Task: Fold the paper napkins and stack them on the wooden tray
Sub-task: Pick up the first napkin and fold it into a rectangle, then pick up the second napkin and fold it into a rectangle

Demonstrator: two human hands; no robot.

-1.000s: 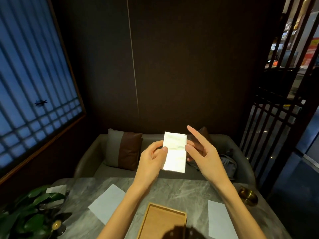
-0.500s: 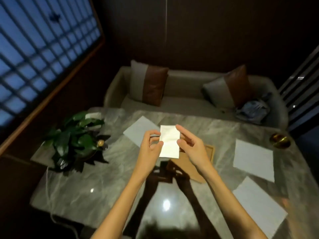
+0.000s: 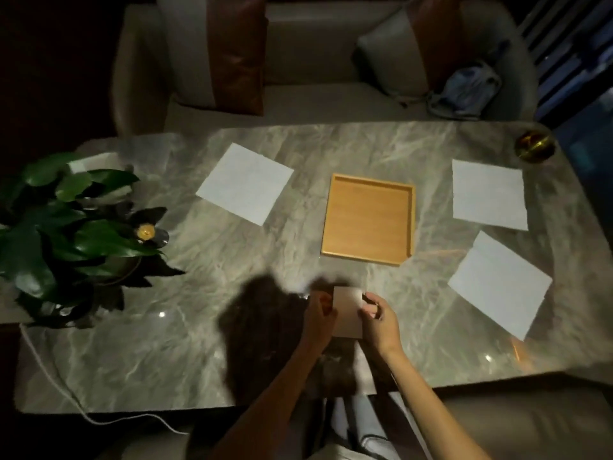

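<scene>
Head view looks down on a grey marble tabletop [image 3: 232, 293]. Both hands hold one folded napkin [image 3: 347, 312] just above the near half of the tabletop, close to its near edge. The left hand [image 3: 319, 322] grips the napkin's left edge; the right hand [image 3: 379, 322] grips its right edge. The fingers [image 3: 369, 308] of each hand are closed on the paper, thumb against the other fingers. The napkin appears as a narrow upright rectangle, its bottom edge level with the wrists.

The wooden tray [image 3: 411, 224] lies flat beyond the hands, slightly right of centre, with nothing in it. A strip of bare marble separates the tray's near rim from the held napkin.

Three unfolded napkins lie flat on the tabletop:
- far-left napkin [image 3: 244, 183], left of the tray and apart from it;
- far-right napkin [image 3: 489, 193], right of the tray, near the far right corner;
- near-right napkin [image 3: 499, 285], close to the right edge of the tabletop.

A potted plant [image 3: 63, 227] occupies the left end, its leaves reaching past the left edge. A white cable [image 3: 66, 393] runs from it over the near edge. A brass dish [image 3: 534, 147] sits in the far right corner. The near-left area of the tabletop is bare marble.
</scene>
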